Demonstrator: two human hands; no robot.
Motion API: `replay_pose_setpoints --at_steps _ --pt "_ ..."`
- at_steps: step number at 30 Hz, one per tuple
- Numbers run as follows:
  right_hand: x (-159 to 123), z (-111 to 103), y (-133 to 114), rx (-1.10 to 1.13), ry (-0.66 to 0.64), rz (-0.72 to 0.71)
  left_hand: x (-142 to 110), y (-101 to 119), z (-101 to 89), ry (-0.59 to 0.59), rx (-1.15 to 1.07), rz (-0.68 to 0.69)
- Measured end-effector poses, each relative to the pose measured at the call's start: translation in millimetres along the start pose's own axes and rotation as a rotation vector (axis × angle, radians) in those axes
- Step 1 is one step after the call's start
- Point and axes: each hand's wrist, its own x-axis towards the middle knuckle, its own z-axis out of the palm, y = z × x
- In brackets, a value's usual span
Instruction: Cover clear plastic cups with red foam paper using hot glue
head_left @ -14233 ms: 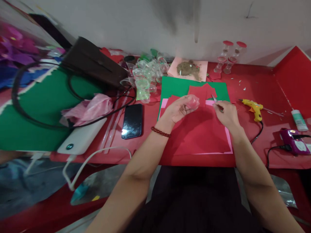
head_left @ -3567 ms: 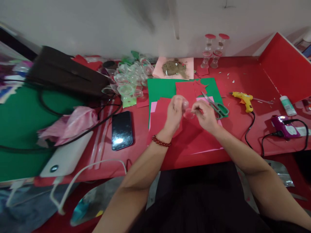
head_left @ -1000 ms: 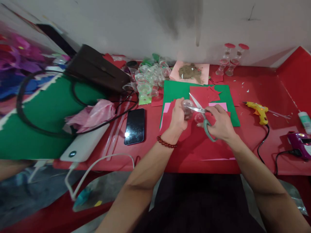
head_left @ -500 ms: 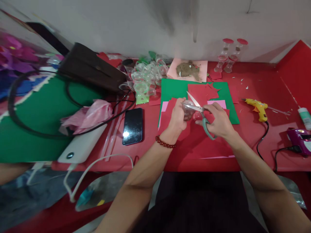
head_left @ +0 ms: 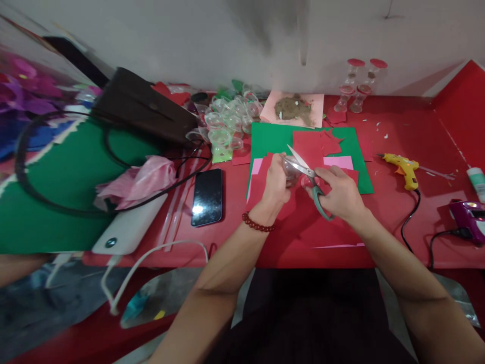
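My left hand (head_left: 276, 178) is closed around a small clear plastic cup (head_left: 291, 174), whose far side is partly hidden by my fingers and a blade. In my right hand (head_left: 336, 189) is a pair of scissors (head_left: 318, 194) with grey-green handles. The scissors' blades are apart; one lies across the cup and the other points up and away over red paper (head_left: 306, 139). A small reddish see-through round piece (head_left: 306, 181) shows between my hands, and I cannot tell whether it is joined to the cup. Red sheets (head_left: 303, 227) lie beneath.
A yellow glue gun (head_left: 403, 169) with a cord lies on the right. Two hourglass-like plastic pieces (head_left: 359, 98) stand behind. A heap of clear cups (head_left: 229, 116), sand on pink paper (head_left: 273, 108), a phone (head_left: 206, 197), a dark bag (head_left: 144, 108) and a power bank (head_left: 129, 227) are around.
The scissors have shifted slightly left and down, their blades still apart at the cup. My left hand keeps its hold on the cup, nearly in the same place.
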Motion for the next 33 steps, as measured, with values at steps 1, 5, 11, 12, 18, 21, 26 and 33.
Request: replay_pose_setpoints --at_steps 1,5,11,12,18,21,26,33 --pt "0 0 -1 -0.014 0.002 0.001 0 0 -0.2 0.004 0.001 0.001" --pt "0 5 0 -0.072 0.037 0.016 1 -1 -0.7 0.001 0.022 -0.018" --pt "5 1 16 0.082 0.097 0.0 8 6 -5.4 -0.077 0.034 -0.041" --pt "5 -2 18 0.075 0.125 -0.002 9 8 -6.8 -0.093 0.032 -0.05" --pt "3 -5 19 0.052 0.14 -0.063 14 19 -13.1 -0.117 -0.005 -0.065" --pt "1 -2 15 0.052 0.147 -0.054 14 20 -13.5 -0.12 -0.008 -0.063" --pt "-1 0 13 0.07 0.133 -0.067 14 16 -11.4 -0.04 -0.042 0.0" --pt "-5 9 11 0.095 0.109 -0.069 12 10 -7.3 0.054 -0.052 0.099"
